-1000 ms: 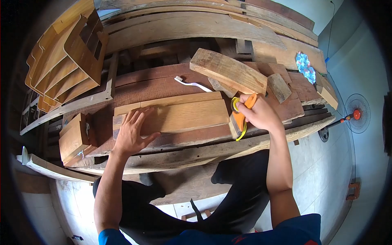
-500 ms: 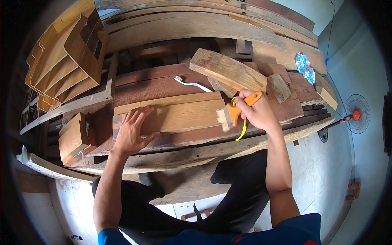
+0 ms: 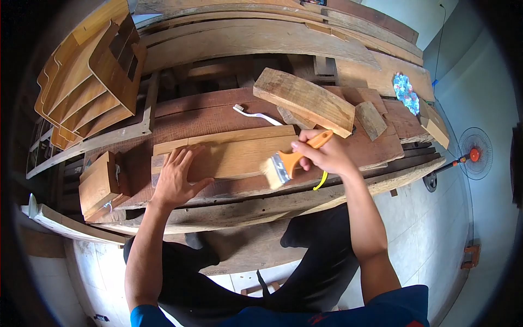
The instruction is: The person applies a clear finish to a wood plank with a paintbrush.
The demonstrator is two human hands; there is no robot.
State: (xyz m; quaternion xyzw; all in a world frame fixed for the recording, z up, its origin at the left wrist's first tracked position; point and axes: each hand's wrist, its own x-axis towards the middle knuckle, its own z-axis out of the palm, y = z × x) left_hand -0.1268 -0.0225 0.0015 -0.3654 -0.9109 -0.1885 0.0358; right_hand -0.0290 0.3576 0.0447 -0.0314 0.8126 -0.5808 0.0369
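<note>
My right hand (image 3: 324, 155) grips a paintbrush (image 3: 290, 162) by its orange handle. Its pale bristles sit over the front edge of a flat wooden piece (image 3: 239, 155) lying on the dark plank bench. On the left end of that same piece rests my left hand (image 3: 178, 173), palm down with fingers spread. A yellow strip (image 3: 321, 181) pokes out below my right hand, partly hidden by it. Behind the wooden piece lies a white toothbrush (image 3: 256, 114), and a thick wood block (image 3: 305, 101) sits further right.
A wooden rack with shelves (image 3: 90, 76) stands at the back left. Near the front left is a small wooden block (image 3: 101, 180). Long boards (image 3: 256, 41) line the back. A crumpled blue cloth (image 3: 406, 94) lies at the right, with a fan (image 3: 474, 155) beyond the bench.
My right hand has swung the paintbrush left and slightly toward me along the wooden piece. My left hand has stayed in place.
</note>
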